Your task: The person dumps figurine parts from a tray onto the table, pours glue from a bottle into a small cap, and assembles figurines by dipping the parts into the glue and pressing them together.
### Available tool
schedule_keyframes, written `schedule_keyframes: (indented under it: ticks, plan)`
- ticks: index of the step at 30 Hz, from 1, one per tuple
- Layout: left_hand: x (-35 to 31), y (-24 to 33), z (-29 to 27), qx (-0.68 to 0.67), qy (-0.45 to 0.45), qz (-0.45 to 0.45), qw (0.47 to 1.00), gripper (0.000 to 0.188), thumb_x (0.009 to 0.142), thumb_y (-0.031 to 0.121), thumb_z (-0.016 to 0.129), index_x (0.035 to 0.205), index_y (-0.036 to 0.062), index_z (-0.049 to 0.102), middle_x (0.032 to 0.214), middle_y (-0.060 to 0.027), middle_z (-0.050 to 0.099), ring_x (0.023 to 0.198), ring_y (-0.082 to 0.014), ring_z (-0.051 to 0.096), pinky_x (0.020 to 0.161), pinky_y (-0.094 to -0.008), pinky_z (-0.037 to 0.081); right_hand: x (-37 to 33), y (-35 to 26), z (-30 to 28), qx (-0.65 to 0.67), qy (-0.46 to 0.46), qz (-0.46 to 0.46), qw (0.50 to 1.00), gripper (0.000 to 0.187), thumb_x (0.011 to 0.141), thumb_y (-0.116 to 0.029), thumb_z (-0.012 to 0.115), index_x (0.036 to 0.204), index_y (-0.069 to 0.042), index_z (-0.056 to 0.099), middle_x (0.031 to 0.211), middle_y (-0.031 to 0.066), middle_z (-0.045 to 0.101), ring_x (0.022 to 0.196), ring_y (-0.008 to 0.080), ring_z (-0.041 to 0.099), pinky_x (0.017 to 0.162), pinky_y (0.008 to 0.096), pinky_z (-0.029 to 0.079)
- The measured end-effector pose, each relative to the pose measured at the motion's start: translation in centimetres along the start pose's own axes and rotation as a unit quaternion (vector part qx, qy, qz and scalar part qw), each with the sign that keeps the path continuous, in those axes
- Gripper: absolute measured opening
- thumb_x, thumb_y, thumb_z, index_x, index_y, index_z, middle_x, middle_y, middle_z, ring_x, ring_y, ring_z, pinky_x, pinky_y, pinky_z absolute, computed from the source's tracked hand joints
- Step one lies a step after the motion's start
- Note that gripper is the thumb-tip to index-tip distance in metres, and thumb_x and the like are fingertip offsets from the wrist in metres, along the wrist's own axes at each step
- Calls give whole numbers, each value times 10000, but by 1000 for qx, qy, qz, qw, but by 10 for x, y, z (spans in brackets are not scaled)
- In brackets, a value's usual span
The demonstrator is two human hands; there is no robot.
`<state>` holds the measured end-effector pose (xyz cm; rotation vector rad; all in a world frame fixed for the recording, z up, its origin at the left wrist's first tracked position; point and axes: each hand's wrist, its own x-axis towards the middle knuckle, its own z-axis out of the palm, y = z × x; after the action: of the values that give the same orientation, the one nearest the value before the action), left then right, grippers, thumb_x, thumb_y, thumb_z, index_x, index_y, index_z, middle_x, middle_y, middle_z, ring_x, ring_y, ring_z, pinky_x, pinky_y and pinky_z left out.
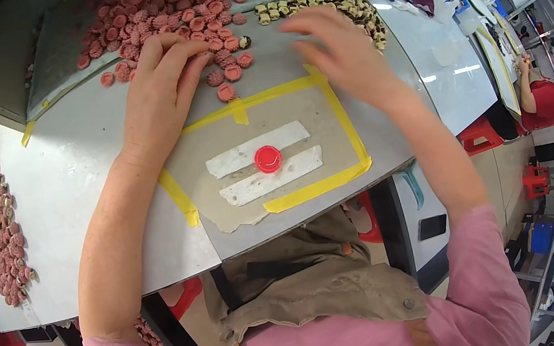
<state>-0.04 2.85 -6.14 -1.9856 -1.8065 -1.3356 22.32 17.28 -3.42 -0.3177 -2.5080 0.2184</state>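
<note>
Beneath and just beyond the left hand, a heap of small pink, ridged, cup-shaped pieces is spread, a few of them lying between the hands. The left fingers are bent toward the thumb; whether a piece is gripped cannot be told. The right hand is held with fingers and thumb parted, just beside a band of small cream-and-dark pieces. Nearer the body than either hand, a round red cap is set between two flat white strips. Pieces are apparently being picked out; next, a light fingertip pinch would be called for.
</note>
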Motion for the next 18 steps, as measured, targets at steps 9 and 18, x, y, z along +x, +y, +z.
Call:
schedule_keyframes:
  ticks: [9, 18]
  plan:
    - [0, 0, -4, -51, 13, -28, 998, 182, 898, 70, 587, 1072, 47, 635, 1059, -93, 555, 900, -230, 592, 730, -303, 493, 25, -6, 35, 30, -52, -10, 998, 185, 873, -71, 581, 1054, -38, 568, 1038, 98, 616, 987, 252, 599, 840, 337, 483]
    - [-1, 15, -11, -128, 11, -100, 987, 213, 935, 109, 556, 1132, 56, 615, 1024, -55, 575, 873, -155, 575, 751, -262, 472, -52, -61, -48, 206, -119, 165, 957, 206, 848, -41, 592, 1053, -36, 607, 1053, 83, 592, 899, 187, 585, 778, 271, 476]
